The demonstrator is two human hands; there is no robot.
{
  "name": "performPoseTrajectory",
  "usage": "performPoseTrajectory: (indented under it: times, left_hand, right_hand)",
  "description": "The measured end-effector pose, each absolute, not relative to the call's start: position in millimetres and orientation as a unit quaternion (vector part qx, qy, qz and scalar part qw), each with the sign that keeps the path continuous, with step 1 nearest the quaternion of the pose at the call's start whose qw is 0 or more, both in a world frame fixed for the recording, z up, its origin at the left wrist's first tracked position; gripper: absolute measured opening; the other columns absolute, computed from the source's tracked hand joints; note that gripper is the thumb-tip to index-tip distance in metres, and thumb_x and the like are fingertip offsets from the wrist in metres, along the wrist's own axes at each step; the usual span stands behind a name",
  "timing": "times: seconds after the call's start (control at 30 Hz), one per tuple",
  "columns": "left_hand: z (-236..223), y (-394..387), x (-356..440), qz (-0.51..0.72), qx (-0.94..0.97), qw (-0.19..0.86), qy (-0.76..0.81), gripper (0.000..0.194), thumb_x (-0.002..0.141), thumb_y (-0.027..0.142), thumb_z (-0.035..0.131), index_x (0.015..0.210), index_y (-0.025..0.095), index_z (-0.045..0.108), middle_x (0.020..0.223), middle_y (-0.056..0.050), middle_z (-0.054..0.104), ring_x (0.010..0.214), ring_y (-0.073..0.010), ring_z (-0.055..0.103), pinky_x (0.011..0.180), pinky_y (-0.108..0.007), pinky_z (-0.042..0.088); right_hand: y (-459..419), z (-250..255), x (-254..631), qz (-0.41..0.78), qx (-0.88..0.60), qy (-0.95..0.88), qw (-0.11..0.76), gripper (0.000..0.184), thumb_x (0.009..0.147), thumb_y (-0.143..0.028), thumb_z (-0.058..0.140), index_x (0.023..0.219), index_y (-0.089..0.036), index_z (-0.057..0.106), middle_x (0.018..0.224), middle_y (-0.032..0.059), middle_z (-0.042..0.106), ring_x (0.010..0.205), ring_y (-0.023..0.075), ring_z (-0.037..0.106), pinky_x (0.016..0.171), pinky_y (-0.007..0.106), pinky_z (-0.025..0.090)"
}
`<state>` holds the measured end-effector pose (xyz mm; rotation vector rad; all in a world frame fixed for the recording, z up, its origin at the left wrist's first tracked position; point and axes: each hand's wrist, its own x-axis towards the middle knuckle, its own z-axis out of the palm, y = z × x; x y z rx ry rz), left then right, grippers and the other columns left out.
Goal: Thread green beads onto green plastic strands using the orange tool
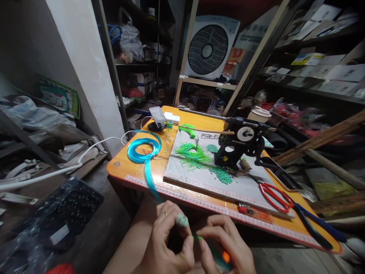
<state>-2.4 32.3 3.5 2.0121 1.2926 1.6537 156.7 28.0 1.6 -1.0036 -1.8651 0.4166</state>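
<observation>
My left hand [171,238] is closed in a pinch above my lap, a mottled green wrap [182,220] round one fingertip and a ring on another finger. From a coil of shiny blue strands [142,149] on the table, a flat tail [151,180] hangs over the front edge and passes behind this hand. Close beside it, my right hand [228,241] pinches a small bright green piece [199,238] between thumb and fingertip. Teal strands [215,254] show below the right fingers, near an orange spot [226,257]. What exactly lies between the left fingertips is partly hidden.
On the orange table [122,161], a pale board [185,177] bears green stranded bundles [192,152], green beads [222,176] and a black hand-cranked device [229,152]. Red-handled scissors [275,196], pliers [312,226] and a phone [281,173] lie right. A white cable [82,158] crosses left.
</observation>
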Motion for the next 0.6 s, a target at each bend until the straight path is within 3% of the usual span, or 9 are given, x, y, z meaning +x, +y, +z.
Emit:
performPoseTrajectory:
  times: [0.17,0.27,0.4,0.5,0.6]
  left_hand:
    - [8.3,38.3,-13.4,0.500,0.731,0.178,0.429,0.024,0.063,0.003,0.063,0.074,0.021,0.050,0.080,-0.001,0.058,0.079,-0.0193,0.054,0.075,-0.032,0.042]
    - [12.6,41.2,-15.8,0.570,0.660,0.248,0.422,0.023,0.071,0.003,0.056,0.079,0.023,0.051,0.078,0.001,0.053,0.076,-0.0179,0.053,0.072,-0.029,0.042]
    - [8.7,41.2,-9.6,0.655,0.553,0.327,0.398,0.017,0.079,0.013,0.061,0.089,0.025,0.055,0.084,0.000,0.053,0.080,-0.0186,0.052,0.074,-0.028,0.042]
    - [0.5,39.0,-3.8,0.659,0.520,0.367,0.400,0.005,0.087,0.027,0.063,0.091,0.026,0.059,0.087,-0.001,0.053,0.084,-0.0195,0.052,0.079,-0.028,0.040]
    - [-4.4,37.6,-2.0,0.662,0.497,0.382,0.411,0.014,0.091,0.040,0.062,0.090,0.026,0.061,0.085,-0.001,0.053,0.084,-0.0195,0.051,0.080,-0.028,0.039]
  right_hand:
    - [35.6,19.1,157.8,0.138,-0.381,-0.807,0.430,0.015,0.083,-0.007,0.056,0.086,-0.021,0.062,0.082,0.0038,0.054,0.073,0.0178,0.057,0.062,0.028,0.048]
    - [47.3,43.3,160.9,0.137,-0.378,-0.818,0.410,0.013,0.082,-0.009,0.057,0.085,-0.021,0.062,0.084,0.0042,0.055,0.076,0.0182,0.058,0.064,0.028,0.048]
    - [87.1,85.3,171.0,0.172,-0.435,-0.748,0.471,0.009,0.089,-0.018,0.058,0.081,-0.021,0.061,0.088,0.0031,0.056,0.066,0.0139,0.050,0.054,0.025,0.039]
    - [128.3,109.4,178.4,0.270,-0.417,-0.683,0.536,0.015,0.089,-0.029,0.060,0.077,-0.021,0.059,0.076,-0.0007,0.049,0.059,0.0115,0.040,0.050,0.024,0.031]
    - [159.0,122.6,179.8,0.359,-0.417,-0.623,0.556,0.018,0.083,-0.033,0.066,0.075,-0.020,0.058,0.067,-0.0044,0.041,0.051,0.0082,0.031,0.045,0.024,0.021]
